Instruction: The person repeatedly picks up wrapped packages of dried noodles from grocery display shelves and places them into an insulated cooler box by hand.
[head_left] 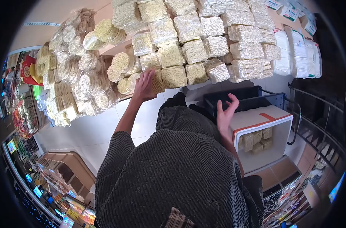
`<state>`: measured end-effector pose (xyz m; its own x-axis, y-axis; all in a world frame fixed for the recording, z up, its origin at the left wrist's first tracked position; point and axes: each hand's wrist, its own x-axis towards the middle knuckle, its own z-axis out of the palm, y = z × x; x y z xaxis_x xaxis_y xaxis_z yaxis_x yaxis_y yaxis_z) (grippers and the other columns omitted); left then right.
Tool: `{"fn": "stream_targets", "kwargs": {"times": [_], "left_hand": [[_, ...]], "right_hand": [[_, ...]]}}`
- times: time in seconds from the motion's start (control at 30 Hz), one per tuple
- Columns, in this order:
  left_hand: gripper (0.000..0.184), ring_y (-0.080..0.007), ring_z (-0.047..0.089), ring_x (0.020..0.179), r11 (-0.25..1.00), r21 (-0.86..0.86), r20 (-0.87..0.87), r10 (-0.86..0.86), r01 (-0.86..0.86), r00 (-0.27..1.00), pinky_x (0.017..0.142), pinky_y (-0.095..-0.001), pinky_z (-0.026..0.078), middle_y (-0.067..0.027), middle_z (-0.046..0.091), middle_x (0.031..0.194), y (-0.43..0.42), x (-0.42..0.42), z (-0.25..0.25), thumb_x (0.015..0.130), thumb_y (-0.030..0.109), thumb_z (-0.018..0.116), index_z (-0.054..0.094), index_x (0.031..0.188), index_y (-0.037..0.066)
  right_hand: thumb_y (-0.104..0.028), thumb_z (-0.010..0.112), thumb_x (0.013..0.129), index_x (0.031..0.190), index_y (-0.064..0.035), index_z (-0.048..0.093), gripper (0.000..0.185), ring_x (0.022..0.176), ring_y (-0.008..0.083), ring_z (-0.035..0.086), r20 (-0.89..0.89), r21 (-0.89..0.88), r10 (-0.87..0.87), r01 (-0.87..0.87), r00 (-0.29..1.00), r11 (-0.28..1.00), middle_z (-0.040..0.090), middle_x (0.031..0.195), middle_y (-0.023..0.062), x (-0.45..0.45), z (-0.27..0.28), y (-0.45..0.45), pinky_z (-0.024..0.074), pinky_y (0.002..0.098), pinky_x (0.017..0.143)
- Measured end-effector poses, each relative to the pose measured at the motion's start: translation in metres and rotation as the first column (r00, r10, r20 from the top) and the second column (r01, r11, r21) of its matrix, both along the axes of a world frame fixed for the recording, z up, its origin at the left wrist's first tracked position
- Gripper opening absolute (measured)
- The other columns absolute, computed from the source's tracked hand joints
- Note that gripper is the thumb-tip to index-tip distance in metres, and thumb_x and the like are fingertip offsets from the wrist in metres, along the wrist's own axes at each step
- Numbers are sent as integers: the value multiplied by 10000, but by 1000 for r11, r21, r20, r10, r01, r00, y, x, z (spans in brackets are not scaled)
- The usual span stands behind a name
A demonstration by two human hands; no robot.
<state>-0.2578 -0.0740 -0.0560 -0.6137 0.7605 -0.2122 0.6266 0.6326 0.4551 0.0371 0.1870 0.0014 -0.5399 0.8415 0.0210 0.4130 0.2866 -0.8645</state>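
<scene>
A dark grey ribbed top [180, 163] on the person fills the bottom centre of the frame. Wrapped square noodle blocks [173, 55] spread in rows and stacks across the upper centre, with bagged noodles [87, 85] massed at upper left. Right of centre stands a white foam box [252, 159] with red tape along its edge and several more noodle blocks [257, 140] inside; a black cart [252, 92] shows just above it. White packets [300, 53] lie at upper right, and round noodle cakes [122, 62] just left of upper centre.

Of the person's 2 hands, the right hand [227, 112], right of centre, is empty, thumb and fingers spread and loosely curved, near the box. The left hand [143, 87], left of centre, curls over 1 wrapped block [157, 83] at the front row's edge; I cannot tell how firmly it grips.
</scene>
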Motion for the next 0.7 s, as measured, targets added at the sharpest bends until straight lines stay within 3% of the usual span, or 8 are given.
{"fn": "stream_targets", "kwargs": {"times": [0.17,0.27,0.3,0.4,0.5,0.57,0.6,0.7], "left_hand": [[1118,-409,476,1376,988,150,35,20,-25,999,1090,-543,457,-155,481,1494,-11,-3,11,578,129,804,338,1595,136],[1118,-429,479,1361,973,222,23,66,-69,998,1108,-542,441,-181,490,1479,-27,-5,4,569,111,817,345,1583,93],[1096,-434,485,1347,963,259,27,72,-76,997,1114,-532,434,-196,499,1460,-29,-5,9,580,111,824,351,1568,62],[1071,-440,499,1318,939,322,38,115,-121,993,1124,-509,424,-230,515,1422,-41,-5,32,601,122,858,360,1541,-3],[1119,-428,503,1316,933,313,52,167,-175,985,1121,-494,430,-234,508,1422,-44,4,62,601,153,921,357,1552,-15],[1175,-418,495,1336,918,347,63,181,-192,981,1130,-495,430,-218,490,1453,-40,13,76,589,183,952,336,1572,-4],[1203,-413,492,1346,910,371,84,165,-184,983,1135,-495,429,-209,482,1468,-32,19,81,583,197,967,325,1581,2],[1234,-449,435,1385,911,412,51,-14,-8,999,1152,-547,387,-237,454,1491,5,34,104,603,265,992,286,1591,43]], "right_hand": [[-18,709,898,1309,-21,534,447,1227,274,529,-72,-67,153,-158,986,985,550,1344,141,-56,-1,-17,474,377,973],[-22,706,906,1297,-19,542,424,1171,266,563,-86,-114,185,-194,979,974,572,1310,133,-69,-6,-19,489,367,948],[-39,711,916,1293,-32,549,410,1104,263,597,-80,-123,194,-203,978,971,598,1260,124,-72,-8,-19,508,369,916],[-100,752,919,1294,-49,555,426,1093,259,616,-42,-391,270,-265,962,882,613,1231,122,-80,-13,-20,520,382,902],[-194,806,910,1318,-68,544,502,1119,257,625,-15,-383,463,-433,886,816,622,1232,120,-99,-2,-33,527,393,905],[-383,887,852,1464,-13,444,841,1284,327,571,-2,-446,566,-508,824,737,573,1360,193,-116,11,-47,478,422,1069],[-417,931,804,1538,-15,358,1015,1340,306,534,-39,-453,603,-552,797,700,536,1415,192,-120,-4,-56,461,423,1099],[-493,948,760,1575,49,239,1209,1415,340,454,-217,-465,580,-605,785,646,426,1507,267,-128,11,-66,368,434,1198]]}}
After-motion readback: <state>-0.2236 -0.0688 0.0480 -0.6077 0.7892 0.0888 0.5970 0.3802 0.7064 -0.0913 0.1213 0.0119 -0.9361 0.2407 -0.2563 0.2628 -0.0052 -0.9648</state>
